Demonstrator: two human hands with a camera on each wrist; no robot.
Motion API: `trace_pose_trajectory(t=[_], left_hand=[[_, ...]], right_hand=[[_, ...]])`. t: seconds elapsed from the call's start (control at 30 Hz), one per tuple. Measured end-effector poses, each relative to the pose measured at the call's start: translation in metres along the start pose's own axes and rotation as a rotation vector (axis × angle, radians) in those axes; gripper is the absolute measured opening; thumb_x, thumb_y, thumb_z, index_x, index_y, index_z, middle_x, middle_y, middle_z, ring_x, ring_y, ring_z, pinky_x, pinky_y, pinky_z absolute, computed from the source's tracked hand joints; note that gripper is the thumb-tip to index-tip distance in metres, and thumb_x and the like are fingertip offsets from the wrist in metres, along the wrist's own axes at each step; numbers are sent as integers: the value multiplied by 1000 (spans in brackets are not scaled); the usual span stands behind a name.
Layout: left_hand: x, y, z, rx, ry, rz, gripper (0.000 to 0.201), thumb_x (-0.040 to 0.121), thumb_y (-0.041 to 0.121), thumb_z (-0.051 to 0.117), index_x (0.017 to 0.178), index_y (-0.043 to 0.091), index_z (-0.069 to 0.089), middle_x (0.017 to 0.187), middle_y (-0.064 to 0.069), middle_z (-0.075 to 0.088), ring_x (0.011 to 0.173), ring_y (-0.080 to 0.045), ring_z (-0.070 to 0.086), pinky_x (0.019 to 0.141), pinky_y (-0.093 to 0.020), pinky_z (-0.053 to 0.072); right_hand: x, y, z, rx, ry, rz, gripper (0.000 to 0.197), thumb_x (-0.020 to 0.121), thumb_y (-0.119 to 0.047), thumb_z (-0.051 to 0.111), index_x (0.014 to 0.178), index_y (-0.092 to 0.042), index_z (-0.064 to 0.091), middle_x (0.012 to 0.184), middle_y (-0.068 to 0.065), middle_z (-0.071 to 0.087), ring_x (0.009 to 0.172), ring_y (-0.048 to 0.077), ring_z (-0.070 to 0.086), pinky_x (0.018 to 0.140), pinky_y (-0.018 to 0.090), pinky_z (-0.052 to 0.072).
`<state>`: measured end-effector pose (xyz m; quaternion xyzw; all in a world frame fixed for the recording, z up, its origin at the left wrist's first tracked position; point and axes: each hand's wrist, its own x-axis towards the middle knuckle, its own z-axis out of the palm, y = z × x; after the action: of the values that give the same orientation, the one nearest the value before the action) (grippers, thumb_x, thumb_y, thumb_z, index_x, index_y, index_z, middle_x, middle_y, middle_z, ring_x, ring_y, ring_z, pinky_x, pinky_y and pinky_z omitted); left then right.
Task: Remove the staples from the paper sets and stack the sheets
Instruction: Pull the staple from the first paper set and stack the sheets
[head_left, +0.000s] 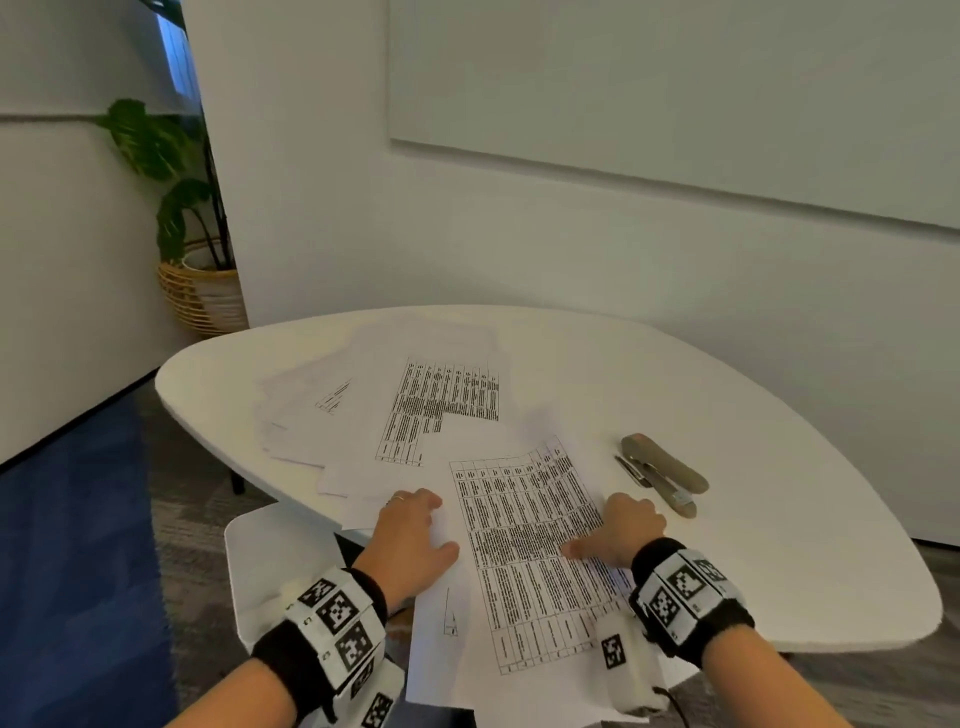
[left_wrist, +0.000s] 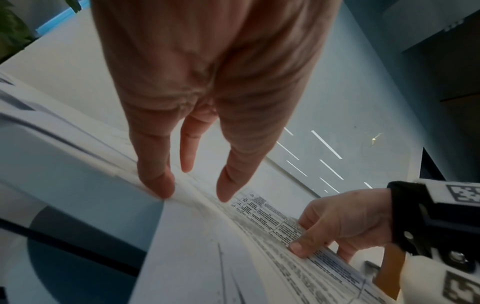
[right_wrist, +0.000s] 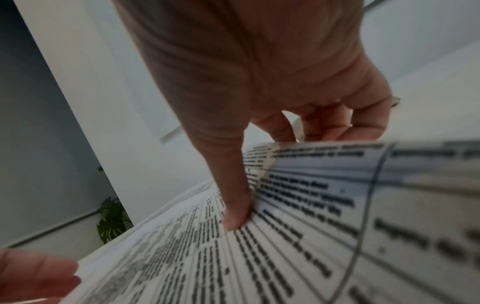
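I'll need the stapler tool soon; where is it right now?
In the head view the stapler lies on the white table, just beyond the right hand and right of the printed sheet.

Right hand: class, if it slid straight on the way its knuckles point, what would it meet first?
Probably the stapler, lying just beyond the right hand, which pinches the printed sheet; depth is uncertain.
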<state>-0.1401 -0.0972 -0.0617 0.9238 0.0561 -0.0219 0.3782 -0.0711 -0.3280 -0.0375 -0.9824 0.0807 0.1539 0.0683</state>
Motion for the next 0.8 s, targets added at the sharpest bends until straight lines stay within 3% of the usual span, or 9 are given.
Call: trace_pose_trajectory(t=[0.1,0.2,0.27,0.4,0.47,0.57,0.67,0.73,0.8], left_hand=[[-2,-1,0,-26,14,10,53,86,25,66,132,12,44,118,0,42,113,-12,47,97,-23,42],[-2,-2,-2,-40,4,9,61,86,30,66,137,12,38,127,-3,43,114,-10,47,97,-22,41],[-2,-1,-4,-58,14,9,71,85,35,68,141,11,31,132,-4,42,115,-12,46,98,-22,40],[2,12,-18,-250,130,7,85,77,41,75,142,16,26,131,3,41,120,-14,43,102,-30,39],[5,24,-28,-372,135,38,82,73,40,79,137,22,31,124,10,47,117,-10,48,101,-31,42],[11,44,-41,-533,216,162,52,74,25,79,117,27,51,114,12,62,105,-6,61,91,-27,52],[19,62,-54,-603,406,268,26,80,17,74,102,24,61,101,11,69,92,-2,65,82,-24,55],[26,70,-61,-626,495,307,19,82,17,73,93,28,62,94,15,69,86,1,65,77,-23,53],[31,75,-67,-661,564,330,21,84,17,71,90,33,59,92,18,68,83,5,64,75,-22,51]], right_hand=[[1,1,4,207,-10,-48,67,66,-41,82,115,-9,48,115,7,54,106,23,53,87,30,46],[-3,6,2,538,12,-186,41,66,-15,83,99,-10,60,98,5,66,89,21,64,73,29,52],[-8,10,-9,703,46,-279,36,64,-9,84,93,-9,63,87,7,70,80,24,68,72,37,58],[-25,11,-46,990,101,-449,36,66,-2,82,94,-12,62,83,5,71,72,18,70,63,28,58],[-31,10,-63,1115,119,-524,38,65,-1,81,98,-10,64,88,8,74,78,21,72,66,31,59],[-30,7,-76,1288,215,-560,40,65,-6,80,102,-6,65,93,10,74,85,28,71,74,40,59],[-26,2,-84,1365,250,-588,52,61,-30,84,107,-12,65,100,8,73,91,27,70,80,48,56],[-24,2,-88,1357,251,-603,65,53,-54,84,106,-20,66,104,5,72,96,26,69,83,52,54],[-23,2,-90,1320,270,-617,70,48,-66,80,104,-26,67,105,2,72,98,24,68,86,52,53]])
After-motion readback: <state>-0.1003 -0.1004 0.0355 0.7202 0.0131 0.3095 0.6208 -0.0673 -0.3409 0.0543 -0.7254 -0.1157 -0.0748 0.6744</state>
